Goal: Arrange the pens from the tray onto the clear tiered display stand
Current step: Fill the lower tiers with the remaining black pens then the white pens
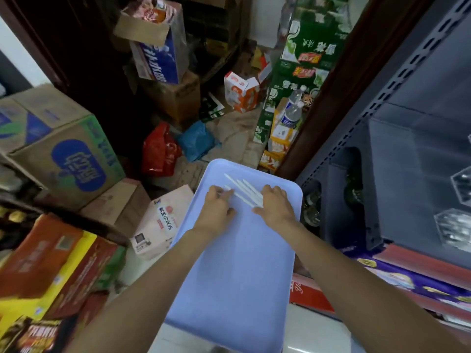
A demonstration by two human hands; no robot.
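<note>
Pens (244,191), slim white plastic sticks, lie fanned near the far end of a pale blue rectangular plastic tray (237,271). Left hand (219,208) pinches one pen end at its curled fingertips. Right hand (276,203) rests over the other ends, fingers bent; its grip cannot be determined. Clear stand pieces (456,228) on the dark metal shelf (397,154) are cut off at right.

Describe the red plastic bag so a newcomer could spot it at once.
Start at the lavender tray in the middle of the view. Just beyond its far left corner, on the floor, sits the red plastic bag. A blue bag lies right beside it; the red one is glossy, crumpled and nearer the large blue-and-green carton.
</note>
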